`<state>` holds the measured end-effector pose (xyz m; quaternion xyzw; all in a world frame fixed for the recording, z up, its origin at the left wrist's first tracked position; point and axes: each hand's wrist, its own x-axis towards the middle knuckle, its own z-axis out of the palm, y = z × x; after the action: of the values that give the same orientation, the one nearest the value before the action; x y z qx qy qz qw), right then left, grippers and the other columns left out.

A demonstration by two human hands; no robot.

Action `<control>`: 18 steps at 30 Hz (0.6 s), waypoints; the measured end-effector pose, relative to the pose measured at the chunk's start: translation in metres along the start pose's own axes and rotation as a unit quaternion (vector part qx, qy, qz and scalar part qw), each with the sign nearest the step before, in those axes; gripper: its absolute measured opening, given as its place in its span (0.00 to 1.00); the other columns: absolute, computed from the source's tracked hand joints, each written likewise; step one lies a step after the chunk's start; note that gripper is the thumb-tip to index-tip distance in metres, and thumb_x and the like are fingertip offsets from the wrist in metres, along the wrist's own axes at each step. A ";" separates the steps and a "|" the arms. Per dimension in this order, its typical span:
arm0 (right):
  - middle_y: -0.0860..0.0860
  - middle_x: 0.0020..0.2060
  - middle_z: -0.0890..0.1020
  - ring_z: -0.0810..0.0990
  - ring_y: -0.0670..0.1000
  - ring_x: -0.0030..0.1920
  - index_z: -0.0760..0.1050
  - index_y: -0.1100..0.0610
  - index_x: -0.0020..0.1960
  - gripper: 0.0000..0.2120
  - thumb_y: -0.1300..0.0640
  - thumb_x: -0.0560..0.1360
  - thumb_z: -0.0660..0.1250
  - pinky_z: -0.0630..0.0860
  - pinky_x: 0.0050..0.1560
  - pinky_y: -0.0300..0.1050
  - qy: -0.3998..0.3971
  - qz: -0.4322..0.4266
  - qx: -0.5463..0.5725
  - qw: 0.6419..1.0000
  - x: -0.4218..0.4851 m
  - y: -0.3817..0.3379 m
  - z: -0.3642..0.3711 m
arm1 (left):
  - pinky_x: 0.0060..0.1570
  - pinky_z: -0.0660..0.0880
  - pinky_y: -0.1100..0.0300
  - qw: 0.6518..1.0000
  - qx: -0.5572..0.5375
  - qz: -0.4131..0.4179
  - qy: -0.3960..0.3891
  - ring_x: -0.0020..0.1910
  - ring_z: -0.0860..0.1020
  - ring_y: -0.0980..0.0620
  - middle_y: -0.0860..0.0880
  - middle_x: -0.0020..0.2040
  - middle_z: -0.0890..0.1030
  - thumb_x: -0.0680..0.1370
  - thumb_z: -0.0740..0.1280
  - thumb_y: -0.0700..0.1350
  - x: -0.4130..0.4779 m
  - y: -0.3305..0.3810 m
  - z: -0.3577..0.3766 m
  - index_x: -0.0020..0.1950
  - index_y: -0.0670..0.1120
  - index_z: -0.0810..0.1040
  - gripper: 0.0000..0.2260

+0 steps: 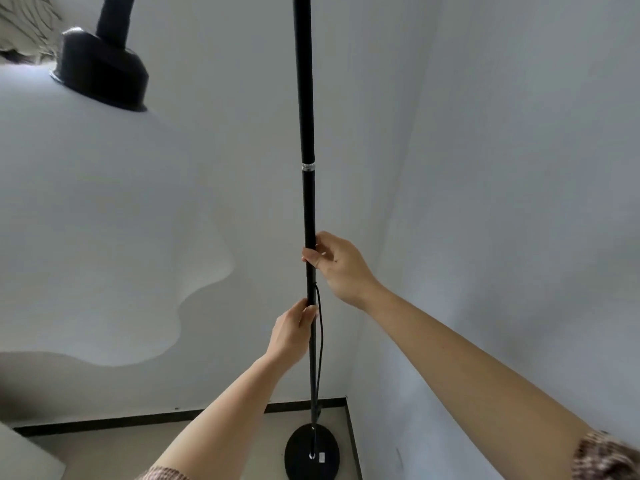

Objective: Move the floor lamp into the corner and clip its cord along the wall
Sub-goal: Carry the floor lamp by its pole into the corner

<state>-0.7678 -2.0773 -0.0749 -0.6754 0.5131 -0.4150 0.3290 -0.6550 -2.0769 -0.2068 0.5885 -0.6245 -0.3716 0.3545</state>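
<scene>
Around the black pole [309, 209] your right hand [337, 268] clamps its fingers, and your left hand [292, 332] grips just below, beside the cord [320, 337]. Below them, its round base [311, 452] stands on the floor in the corner.

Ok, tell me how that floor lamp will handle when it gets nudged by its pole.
The floor lamp probably tips easily: its tall thin pole stands on a small round base, with the shade hanging off to one side. The pole looks stiff. The cord dangles loose, likely floppy.
</scene>
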 end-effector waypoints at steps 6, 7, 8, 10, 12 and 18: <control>0.58 0.47 0.83 0.81 0.58 0.50 0.76 0.57 0.48 0.06 0.55 0.79 0.63 0.76 0.55 0.52 0.012 0.022 -0.002 1.000 0.034 0.016 -0.020 | 0.49 0.76 0.43 1.000 -0.002 0.006 -0.024 0.45 0.78 0.39 0.39 0.44 0.81 0.80 0.56 0.49 0.043 0.010 0.016 0.48 0.43 0.74 0.12; 0.58 0.47 0.83 0.81 0.58 0.50 0.76 0.57 0.48 0.07 0.54 0.79 0.63 0.76 0.55 0.52 0.014 0.025 -0.003 1.000 0.039 0.018 -0.023 | 0.48 0.76 0.43 1.000 -0.003 0.009 -0.027 0.44 0.78 0.38 0.38 0.45 0.81 0.80 0.55 0.49 0.049 0.012 0.018 0.48 0.42 0.74 0.12; 0.58 0.47 0.83 0.81 0.57 0.50 0.76 0.58 0.49 0.07 0.54 0.79 0.62 0.76 0.55 0.52 0.016 0.027 -0.005 0.999 0.043 0.020 -0.026 | 0.47 0.76 0.44 0.999 -0.002 0.011 -0.032 0.44 0.78 0.38 0.37 0.45 0.81 0.80 0.55 0.48 0.055 0.013 0.020 0.48 0.42 0.73 0.12; 0.58 0.47 0.83 0.81 0.57 0.50 0.76 0.58 0.49 0.08 0.55 0.79 0.62 0.76 0.55 0.53 0.024 0.029 -0.008 0.999 0.051 0.023 -0.030 | 0.42 0.74 0.49 0.999 0.004 0.014 -0.041 0.43 0.77 0.37 0.37 0.44 0.80 0.81 0.55 0.48 0.065 0.015 0.024 0.48 0.42 0.73 0.12; 0.58 0.47 0.83 0.81 0.58 0.50 0.76 0.59 0.49 0.08 0.55 0.79 0.62 0.76 0.55 0.53 0.032 0.034 -0.012 0.999 0.058 0.026 -0.034 | 0.38 0.69 0.54 0.999 0.005 0.015 -0.048 0.39 0.75 0.39 0.37 0.41 0.79 0.81 0.54 0.48 0.075 0.017 0.027 0.48 0.42 0.72 0.12; 0.58 0.47 0.83 0.81 0.58 0.50 0.76 0.60 0.50 0.08 0.55 0.79 0.62 0.76 0.53 0.49 0.056 0.048 -0.008 0.997 0.075 0.034 -0.045 | 0.39 0.68 0.54 0.997 -0.009 0.014 -0.072 0.34 0.71 0.47 0.45 0.35 0.73 0.81 0.55 0.48 0.100 0.024 0.038 0.46 0.41 0.72 0.12</control>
<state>-0.8133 -2.1599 -0.0679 -0.6279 0.5662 -0.4319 0.3139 -0.7052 -2.1746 -0.2030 0.5480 -0.6532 -0.4134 0.3196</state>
